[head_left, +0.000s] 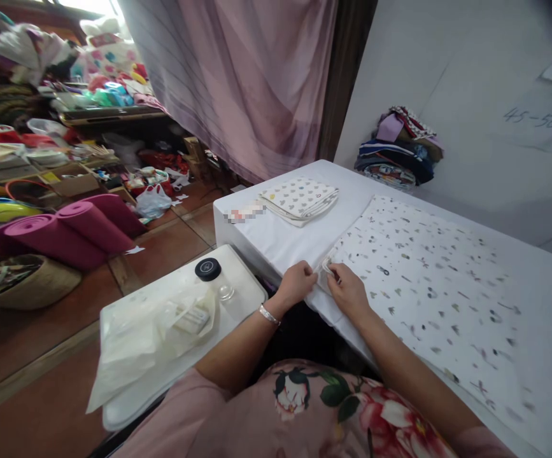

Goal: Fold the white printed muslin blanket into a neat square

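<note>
A white cloth with small printed motifs (428, 286) lies spread flat over the right part of the table. At its near left corner, my right hand (347, 286) pinches a gathered bit of the fabric. My left hand (297, 281) is just to the left, its fingers curled and closed by the same corner; whether fabric sits between them is hidden. A silver bracelet (269, 314) circles my left wrist. Farther back on the table rests a folded cloth with a grey pattern (299, 198).
The white-covered table (276, 245) meets the wall. Left of it, a low white stand (242, 273) bears a black-lidded jar (207, 269) and a pale plastic bag (137, 356). Folded clothes (400, 149) are stacked by the wall. Rolled pink mats (60, 232) lie on the tiled floor.
</note>
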Demonstrator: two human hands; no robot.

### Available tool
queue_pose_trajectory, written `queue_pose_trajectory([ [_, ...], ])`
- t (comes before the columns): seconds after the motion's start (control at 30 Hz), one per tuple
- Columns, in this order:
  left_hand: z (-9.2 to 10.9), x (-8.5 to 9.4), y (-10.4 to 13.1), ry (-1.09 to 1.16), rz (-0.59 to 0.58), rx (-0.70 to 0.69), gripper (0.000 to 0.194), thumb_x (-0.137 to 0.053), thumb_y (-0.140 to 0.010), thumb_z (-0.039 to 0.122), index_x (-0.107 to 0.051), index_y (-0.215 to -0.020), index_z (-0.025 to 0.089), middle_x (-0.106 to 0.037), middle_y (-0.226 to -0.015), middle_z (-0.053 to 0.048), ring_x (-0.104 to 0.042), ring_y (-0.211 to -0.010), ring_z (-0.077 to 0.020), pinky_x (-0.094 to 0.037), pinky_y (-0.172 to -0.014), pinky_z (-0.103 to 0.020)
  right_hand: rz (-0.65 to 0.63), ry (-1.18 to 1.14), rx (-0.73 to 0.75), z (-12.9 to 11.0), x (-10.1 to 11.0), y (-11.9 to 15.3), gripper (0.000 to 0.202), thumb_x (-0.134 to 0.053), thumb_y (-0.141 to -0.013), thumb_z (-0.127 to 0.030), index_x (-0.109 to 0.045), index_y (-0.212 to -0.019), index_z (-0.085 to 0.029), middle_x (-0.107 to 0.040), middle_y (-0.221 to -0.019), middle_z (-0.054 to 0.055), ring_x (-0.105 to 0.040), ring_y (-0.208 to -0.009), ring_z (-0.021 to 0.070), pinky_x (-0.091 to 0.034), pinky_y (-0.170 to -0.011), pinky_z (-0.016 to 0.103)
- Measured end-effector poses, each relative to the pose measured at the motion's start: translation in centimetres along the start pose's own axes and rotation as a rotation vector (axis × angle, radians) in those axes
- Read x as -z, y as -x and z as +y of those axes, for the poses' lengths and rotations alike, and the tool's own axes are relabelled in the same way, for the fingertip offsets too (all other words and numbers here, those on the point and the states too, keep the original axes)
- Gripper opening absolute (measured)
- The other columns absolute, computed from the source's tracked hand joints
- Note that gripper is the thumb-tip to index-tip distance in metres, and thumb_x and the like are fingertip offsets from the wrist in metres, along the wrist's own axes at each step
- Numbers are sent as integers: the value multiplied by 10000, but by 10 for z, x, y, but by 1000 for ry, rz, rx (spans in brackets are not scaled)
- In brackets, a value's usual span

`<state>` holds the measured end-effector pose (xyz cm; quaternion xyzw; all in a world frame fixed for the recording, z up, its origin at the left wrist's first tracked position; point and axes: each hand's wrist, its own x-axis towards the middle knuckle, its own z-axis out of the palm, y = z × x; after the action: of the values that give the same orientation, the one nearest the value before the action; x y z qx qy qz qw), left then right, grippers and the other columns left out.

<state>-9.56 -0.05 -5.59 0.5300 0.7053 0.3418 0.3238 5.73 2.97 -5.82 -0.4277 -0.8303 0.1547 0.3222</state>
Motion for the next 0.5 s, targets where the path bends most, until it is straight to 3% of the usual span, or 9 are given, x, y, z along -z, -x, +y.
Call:
queue_pose_trajectory([
  [0.1,-1,-4,-3,222,-63,49,126,-536,-768,298,-500,-724,185,-540,-513,42,-525,-485,-108,-358,-496,-205,-32,3,2,1,-1,0,201,-419,-846,-256,-569,-970,-205,-622,-905,38,-563,-796,171,-429,-725,289],
  [0.27,-2,-6,-4,147,101,-13,154,-586,-715,314,-541,-671,173,-561,-576,31,-502,-529,-98,-347,-505,-205,-59,19,0,1,-5,1,207,-411,-850,-252,-577,-965,-207,-630,-917,38,-569,-816,172,-431,-725,289],
  [0.4,1,-5,-1,274,27,34,165,-563,-730,329,-544,-686,171,-523,-514,46,-486,-488,-96,-351,-488,-207,-72,27,-7,-1,-6,1,221,-409,-853,-261,-584,-973,-200,-627,-898,36,-567,-789,167,-427,-693,280],
  [0.5,4,-5,1,304,43,42,137,-572,-714,298,-563,-685,164,-539,-550,40,-486,-514,-94,-353,-497,-207,-87,29,-1,-3,-7,2,233,-427,-852,-304,-583,-989,-196,-616,-873,37,-558,-755,165,-423,-672,276],
])
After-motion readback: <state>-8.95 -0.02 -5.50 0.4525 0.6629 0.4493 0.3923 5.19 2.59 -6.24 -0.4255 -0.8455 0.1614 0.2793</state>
